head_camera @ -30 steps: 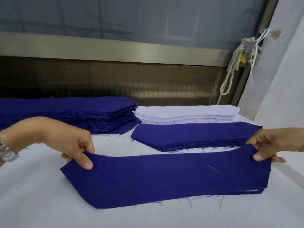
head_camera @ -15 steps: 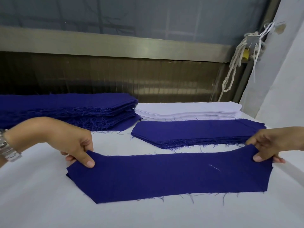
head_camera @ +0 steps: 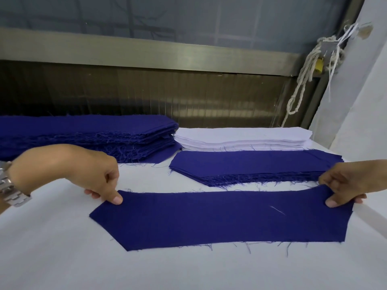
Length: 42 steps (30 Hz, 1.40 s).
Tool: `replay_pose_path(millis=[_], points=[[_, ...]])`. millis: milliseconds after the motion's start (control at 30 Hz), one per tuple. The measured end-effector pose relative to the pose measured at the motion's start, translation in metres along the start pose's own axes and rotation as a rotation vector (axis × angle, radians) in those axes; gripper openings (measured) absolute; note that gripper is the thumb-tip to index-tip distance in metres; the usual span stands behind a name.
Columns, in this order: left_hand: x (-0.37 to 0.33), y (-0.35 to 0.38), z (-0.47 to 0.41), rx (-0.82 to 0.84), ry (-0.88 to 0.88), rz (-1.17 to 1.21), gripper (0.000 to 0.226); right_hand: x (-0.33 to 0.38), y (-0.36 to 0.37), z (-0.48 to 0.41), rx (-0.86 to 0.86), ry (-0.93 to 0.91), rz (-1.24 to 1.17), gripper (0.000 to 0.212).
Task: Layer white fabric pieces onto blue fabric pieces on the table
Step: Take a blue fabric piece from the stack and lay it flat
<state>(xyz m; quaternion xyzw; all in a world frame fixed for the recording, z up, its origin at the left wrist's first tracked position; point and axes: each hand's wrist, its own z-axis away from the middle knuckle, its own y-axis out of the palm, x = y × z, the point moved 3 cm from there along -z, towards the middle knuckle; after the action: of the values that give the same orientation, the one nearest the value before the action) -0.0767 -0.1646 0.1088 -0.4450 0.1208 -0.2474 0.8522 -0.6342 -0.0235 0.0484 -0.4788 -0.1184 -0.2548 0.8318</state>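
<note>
Blue fabric piece (head_camera: 219, 218) flat on white tabletop (head_camera: 62, 258), near edge. Left hand (head_camera: 96, 176) pinches its far left corner. Right hand (head_camera: 343, 185) pinches far right corner. White fabric stack (head_camera: 243, 139) far behind, untouched.

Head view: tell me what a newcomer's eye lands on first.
A long blue fabric piece lies spread on the white table, its far corners pinched by the left hand and right hand. Behind sit a thin blue stack, a white stack, and a tall frayed blue stack at left.
</note>
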Motion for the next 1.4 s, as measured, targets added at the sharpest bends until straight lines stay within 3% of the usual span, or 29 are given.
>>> replay_pose_path(millis=[100, 333, 567, 767, 900, 1000, 1233, 1400], points=[[-0.003, -0.002, 0.005, -0.055, -0.022, -0.034, 0.036, 0.001, -0.004, 0.006, -0.076, 0.032, 0.031, 0.044], [-0.012, 0.002, 0.009, -0.009, -0.026, -0.043, 0.060, 0.025, -0.004, 0.024, -0.150, 0.018, 0.096, 0.057], [-0.014, 0.005, 0.007, 0.000, 0.033, -0.001, 0.048, 0.034, -0.001, 0.030, -0.149, 0.052, 0.210, 0.059], [-0.017, 0.005, 0.006, 0.011, 0.110, -0.038, 0.037, 0.033, 0.000, 0.027, -0.182, -0.030, 0.224, 0.068], [-0.022, 0.005, 0.006, 0.012, 0.161, -0.001, 0.039, 0.048, 0.006, 0.029, -0.134, -0.145, 0.044, 0.053], [-0.023, 0.006, 0.006, 0.033, 0.158, 0.014, 0.042, 0.050, 0.005, 0.034, -0.070, -0.118, -0.091, 0.051], [-0.011, 0.002, 0.009, 0.051, 0.219, -0.020, 0.005, 0.056, 0.009, 0.041, 0.005, -0.110, 0.013, 0.043], [0.005, -0.007, 0.006, 0.102, 0.384, 0.126, 0.014, 0.049, 0.000, 0.046, -0.041, -0.212, -0.163, 0.035]])
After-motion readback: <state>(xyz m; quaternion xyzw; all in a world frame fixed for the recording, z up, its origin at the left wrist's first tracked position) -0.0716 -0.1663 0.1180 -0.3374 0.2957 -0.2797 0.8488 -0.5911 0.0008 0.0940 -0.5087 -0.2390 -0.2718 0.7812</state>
